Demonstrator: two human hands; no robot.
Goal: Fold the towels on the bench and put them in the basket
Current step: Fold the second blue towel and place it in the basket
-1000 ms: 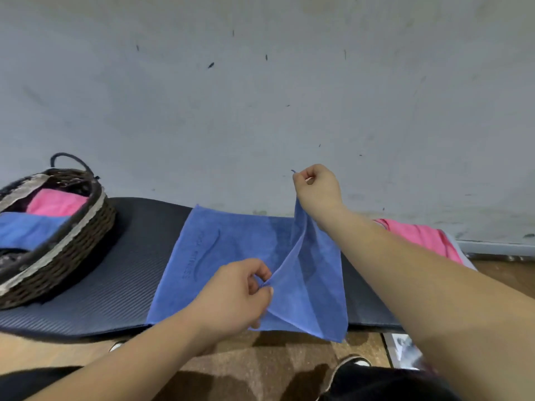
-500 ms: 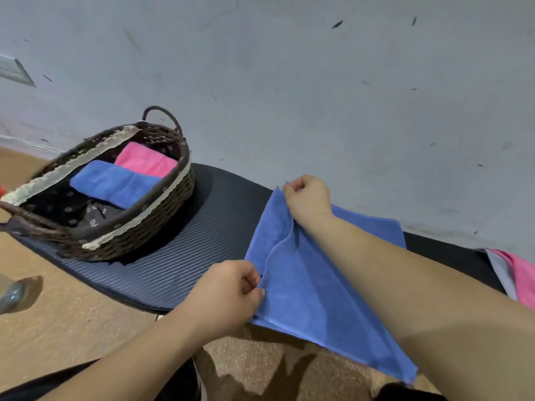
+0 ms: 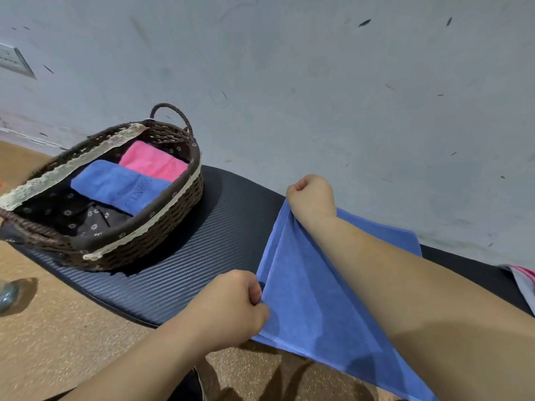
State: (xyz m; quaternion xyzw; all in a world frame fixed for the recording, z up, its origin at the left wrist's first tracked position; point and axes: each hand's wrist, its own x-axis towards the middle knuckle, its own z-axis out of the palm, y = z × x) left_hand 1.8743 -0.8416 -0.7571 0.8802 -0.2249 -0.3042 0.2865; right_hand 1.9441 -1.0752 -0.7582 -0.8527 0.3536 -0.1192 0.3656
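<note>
A blue towel [image 3: 312,302] lies folded over on the dark padded bench [image 3: 202,256], its near edge hanging past the bench front. My right hand [image 3: 311,196] pinches its far left corner against the bench. My left hand [image 3: 234,309] grips the near left corner. To the left on the bench stands a brown wicker basket [image 3: 162,227] with a lace-trimmed rim. Inside it lie a folded blue towel [image 3: 121,185] and a folded pink towel [image 3: 153,162], side by side.
A pink towel [image 3: 524,273] peeks in at the far right of the bench. A grey wall [image 3: 318,96] rises directly behind the bench. Brown speckled floor [image 3: 58,328] lies in front, with a shiny object [image 3: 8,293] at the left edge.
Both hands have carried the towel's right half leftward over the left half and lowered its corners onto the bench. My view has swung left, bringing the basket in.
</note>
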